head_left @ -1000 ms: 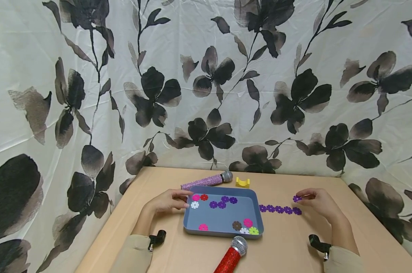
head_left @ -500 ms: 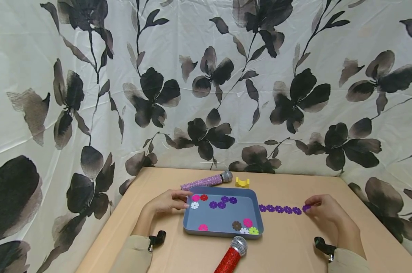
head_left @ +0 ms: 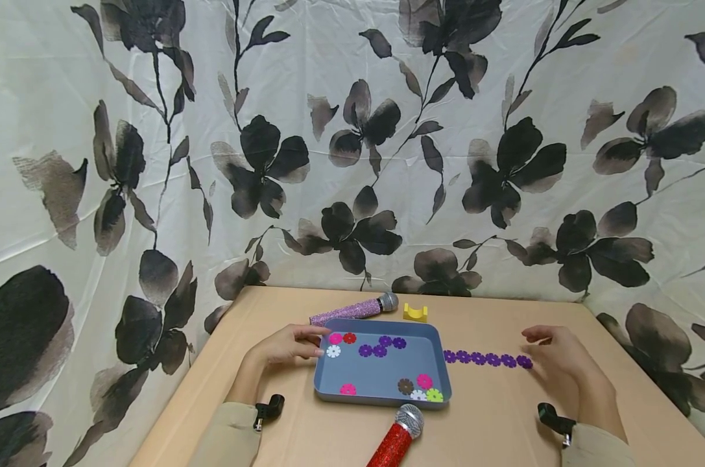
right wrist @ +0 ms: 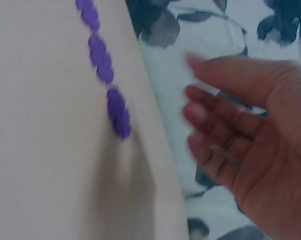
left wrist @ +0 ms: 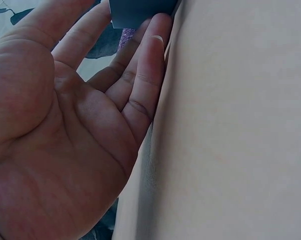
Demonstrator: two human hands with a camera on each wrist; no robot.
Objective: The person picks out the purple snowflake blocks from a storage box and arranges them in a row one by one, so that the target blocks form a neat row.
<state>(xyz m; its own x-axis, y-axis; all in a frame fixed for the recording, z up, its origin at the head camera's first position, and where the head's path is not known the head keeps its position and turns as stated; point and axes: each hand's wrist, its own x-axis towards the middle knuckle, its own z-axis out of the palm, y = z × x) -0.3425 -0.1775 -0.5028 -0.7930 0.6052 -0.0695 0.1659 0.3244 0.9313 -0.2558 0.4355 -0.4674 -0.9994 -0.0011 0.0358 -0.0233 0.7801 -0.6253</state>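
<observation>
Purple flower pieces (head_left: 493, 360) lie in a row on the table, running right from the blue-grey tray (head_left: 381, 397). My right hand (head_left: 568, 357) hovers beside the row's right end, holding nothing; in the right wrist view the hand (right wrist: 260, 135) has loosely bent fingers apart from the purple pieces (right wrist: 104, 67). At the tray's left side, my left hand (head_left: 279, 347) touches the edge with extended fingers. The left wrist view has the hand (left wrist: 80, 110) with fingertips against the tray's side (left wrist: 135, 12). Inside the tray are several purple pieces (head_left: 379, 351).
The tray also holds pink (head_left: 347, 389), red (head_left: 349, 338), white (head_left: 333, 351), brown (head_left: 405, 386) and green (head_left: 434, 394) flowers. Behind it lie a glittery purple microphone (head_left: 349, 311) and a yellow holder (head_left: 415, 313). A red microphone (head_left: 394, 441) lies in front.
My right hand moved right, set its purple flower down at the row's right end and let go, then lifted slightly away. The left hand stayed at the tray.
</observation>
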